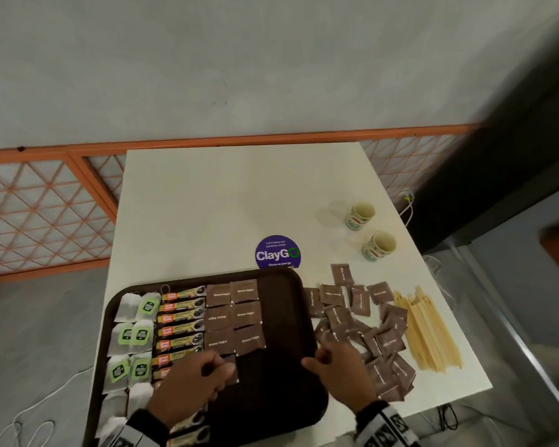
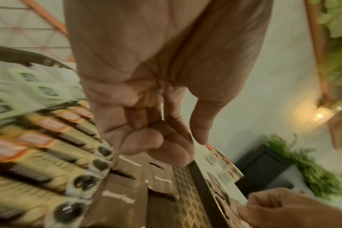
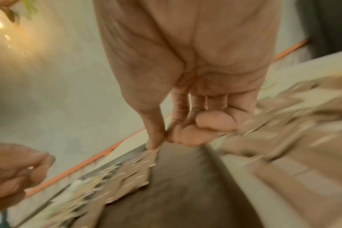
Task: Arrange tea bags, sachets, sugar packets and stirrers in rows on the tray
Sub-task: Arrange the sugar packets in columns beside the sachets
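White desk point(image 1: 207, 201) against a pale wall, brown tray point(image 1: 281, 375) at its near edge. Left hand point(image 1: 194, 387) is low over the tray with fingers curled, pinching a brown sugar packet point(image 1: 231, 369) just below the two columns of sugar packets point(image 1: 234, 316) already laid out. To its left sit the sachets point(image 1: 181, 327), and beyond them the tea bags point(image 1: 133, 337); the nearest ones are hidden under the left wrist. Right hand point(image 1: 339, 369) hovers at the tray's right rim, thumb and forefinger tips together; whether they grip anything, I cannot tell, since the wrist view is smeared. Right of that hand lies the loose packet pile point(image 1: 362, 321), then the wooden stirrers point(image 1: 430, 330). Two paper cups point(image 1: 370, 232) stand farther back.
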`<state>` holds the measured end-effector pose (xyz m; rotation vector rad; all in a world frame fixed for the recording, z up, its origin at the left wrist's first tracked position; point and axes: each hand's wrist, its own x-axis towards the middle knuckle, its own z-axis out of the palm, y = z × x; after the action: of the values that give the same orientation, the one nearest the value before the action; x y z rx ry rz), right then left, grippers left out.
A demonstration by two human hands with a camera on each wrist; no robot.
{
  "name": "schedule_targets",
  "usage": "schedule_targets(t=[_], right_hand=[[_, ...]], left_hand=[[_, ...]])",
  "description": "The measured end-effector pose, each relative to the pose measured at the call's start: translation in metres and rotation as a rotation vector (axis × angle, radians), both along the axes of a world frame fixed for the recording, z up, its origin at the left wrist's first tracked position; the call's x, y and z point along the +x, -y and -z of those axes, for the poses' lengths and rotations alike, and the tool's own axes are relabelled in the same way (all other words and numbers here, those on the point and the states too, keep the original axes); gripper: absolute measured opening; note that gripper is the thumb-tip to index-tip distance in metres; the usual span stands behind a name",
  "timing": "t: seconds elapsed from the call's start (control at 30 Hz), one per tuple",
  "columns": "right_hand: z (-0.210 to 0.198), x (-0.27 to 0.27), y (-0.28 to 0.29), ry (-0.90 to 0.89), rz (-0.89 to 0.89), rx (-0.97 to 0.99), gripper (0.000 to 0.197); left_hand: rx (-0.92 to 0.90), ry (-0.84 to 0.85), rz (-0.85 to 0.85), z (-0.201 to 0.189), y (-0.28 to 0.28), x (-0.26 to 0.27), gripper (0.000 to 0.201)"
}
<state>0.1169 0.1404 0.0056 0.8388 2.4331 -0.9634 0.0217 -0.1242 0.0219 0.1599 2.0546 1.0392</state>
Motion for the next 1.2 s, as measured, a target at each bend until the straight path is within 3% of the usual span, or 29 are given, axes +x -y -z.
schedule_targets(t=[0.07, 0.2, 0.33, 0.5, 0.7, 0.8, 0.9, 1.2], right_hand=[[-0.005, 0.032, -0.044, 0.057, 0.017, 0.163, 0.017], [0.016, 0.092, -0.1, 0.202, 0.111, 0.242, 0.082], [0.03, 0.104, -0.118, 0.195, 0.198, 0.154, 0.111], [0.045, 0.094, -0.114, 0.105, 0.22, 0.079, 0.094], [0.051, 0.099, -0.13, 0.017, 0.292, 0.088, 0.077], [0.052, 0.093, -0.125, -0.001, 0.298, 0.012, 0.057], [0.052, 0.086, -0.122, 0.044, 0.3, -0.038, 0.05], [0.058, 0.068, -0.118, 0.022, 0.211, -0.121, 0.057]], left_hand=[[-0.04, -0.126, 0.118, -0.004, -0.031, -0.001, 0.017], [-0.05, -0.288, 0.345, -0.01, -0.111, 0.005, 0.01], [-0.114, -0.332, 0.589, 0.006, -0.195, 0.038, 0.014], [-0.263, -0.32, 0.78, 0.045, -0.257, 0.077, 0.041], [-0.338, -0.327, 0.714, 0.081, -0.269, 0.09, 0.071], [-0.312, -0.317, 0.62, 0.087, -0.27, 0.093, 0.061], [-0.293, -0.273, 0.549, 0.09, -0.271, 0.095, 0.052], [-0.126, -0.161, 0.466, 0.085, -0.271, 0.089, 0.034]])
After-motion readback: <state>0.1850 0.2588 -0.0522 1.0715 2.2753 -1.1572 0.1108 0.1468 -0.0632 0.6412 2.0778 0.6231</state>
